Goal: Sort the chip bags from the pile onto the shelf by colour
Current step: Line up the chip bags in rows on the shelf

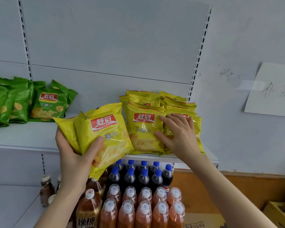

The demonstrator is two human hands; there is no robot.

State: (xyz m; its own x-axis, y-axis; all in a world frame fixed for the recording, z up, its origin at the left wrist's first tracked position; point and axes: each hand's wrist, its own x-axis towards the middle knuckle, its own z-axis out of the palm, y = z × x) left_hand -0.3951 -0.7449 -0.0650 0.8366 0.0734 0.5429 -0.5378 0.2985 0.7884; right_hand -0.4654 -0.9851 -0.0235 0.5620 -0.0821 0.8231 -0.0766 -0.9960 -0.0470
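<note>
The white shelf [23, 137] is the biggest thing. Under the shelf stand rows of bottles [143, 203] with blue and clear caps. On the left end of the shelf sit the green chip bags [23, 104]. On the right end of the shelf the yellow chip bags [143, 129] are stacked up. Just in front of the shelf's middle, the left hand [72, 155] grips two loose yellow bags [105, 129], its fingers curled round them and its thumb on the front. The right hand [179, 137] rests on the yellow chip bags, fingers straight and spread.
</note>
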